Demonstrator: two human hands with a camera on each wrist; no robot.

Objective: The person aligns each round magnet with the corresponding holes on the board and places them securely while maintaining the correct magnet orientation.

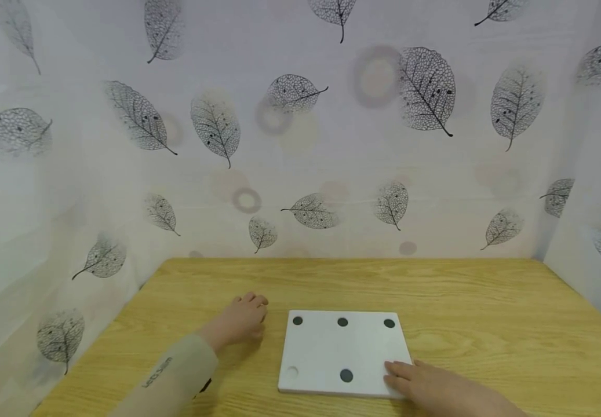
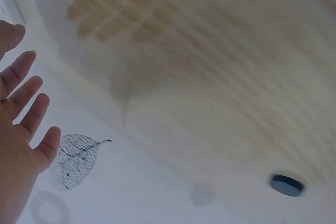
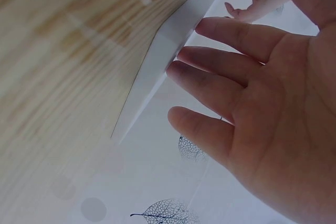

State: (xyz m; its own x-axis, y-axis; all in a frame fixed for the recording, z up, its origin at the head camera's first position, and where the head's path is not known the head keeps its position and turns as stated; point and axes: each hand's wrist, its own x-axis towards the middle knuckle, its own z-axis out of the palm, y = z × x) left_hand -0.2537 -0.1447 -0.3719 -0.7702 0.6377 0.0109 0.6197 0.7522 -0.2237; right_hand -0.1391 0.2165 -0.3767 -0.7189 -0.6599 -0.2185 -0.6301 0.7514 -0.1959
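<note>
A white rectangular board [image 1: 342, 350] lies flat on the table, with several dark round discs [image 1: 342, 322] set in it. Near its front left corner shows a pale round hollow [image 1: 292, 372]. My right hand [image 1: 425, 382] rests its fingers on the board's right edge, covering the front right corner. In the right wrist view those fingers [image 3: 226, 72] are extended along the board's edge [image 3: 149, 72]. Left of the board, my left hand [image 1: 243, 318] holds nothing, its fingers loosely bent and apart. A dark disc [image 2: 286, 185] appears in the left wrist view, away from the fingers.
The wood-grain table [image 1: 462, 301] reaches back to a pale curtain [image 1: 331, 145] printed with leaves, which also hangs along both sides. A small dark object [image 1: 205, 386] shows beside the left sleeve; what it is, I cannot tell.
</note>
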